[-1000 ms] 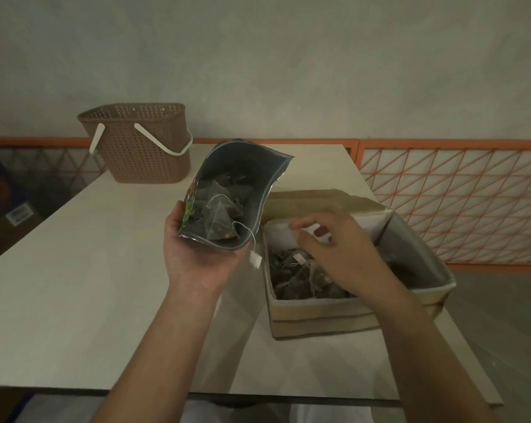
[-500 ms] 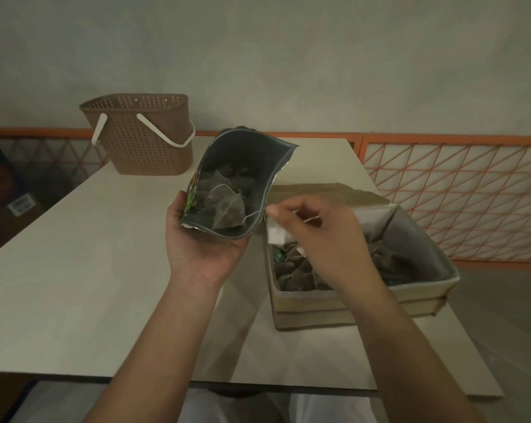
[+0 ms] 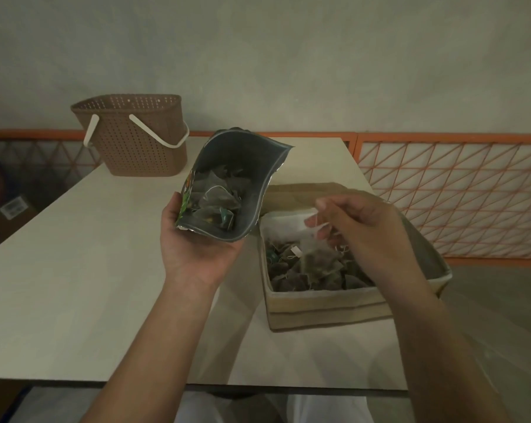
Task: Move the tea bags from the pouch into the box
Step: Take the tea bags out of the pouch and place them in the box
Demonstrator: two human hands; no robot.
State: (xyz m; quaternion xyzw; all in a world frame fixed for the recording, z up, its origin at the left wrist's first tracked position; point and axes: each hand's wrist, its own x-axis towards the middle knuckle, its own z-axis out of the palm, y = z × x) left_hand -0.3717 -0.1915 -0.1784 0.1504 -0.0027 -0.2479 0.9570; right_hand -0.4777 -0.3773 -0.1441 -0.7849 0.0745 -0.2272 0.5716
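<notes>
My left hand (image 3: 197, 248) grips the bottom of an open foil pouch (image 3: 252, 166), tilted toward me, with several pyramid tea bags (image 3: 215, 199) visible inside. To its right stands a cardboard box (image 3: 325, 306) holding several tea bags (image 3: 291, 273). My right hand (image 3: 362, 233) hovers over the box and pinches the string of one tea bag (image 3: 316, 257), which dangles just above the pile in the box.
A brown perforated basket (image 3: 136, 138) with a white handle stands at the table's (image 3: 75, 270) far left. An orange lattice railing (image 3: 453, 193) runs behind and to the right. The box sits near the table's right edge.
My right hand went from the box to the pouch mouth, pinched a tea bag's string, and has carried that bag back over the box. The left hand kept holding the pouch.
</notes>
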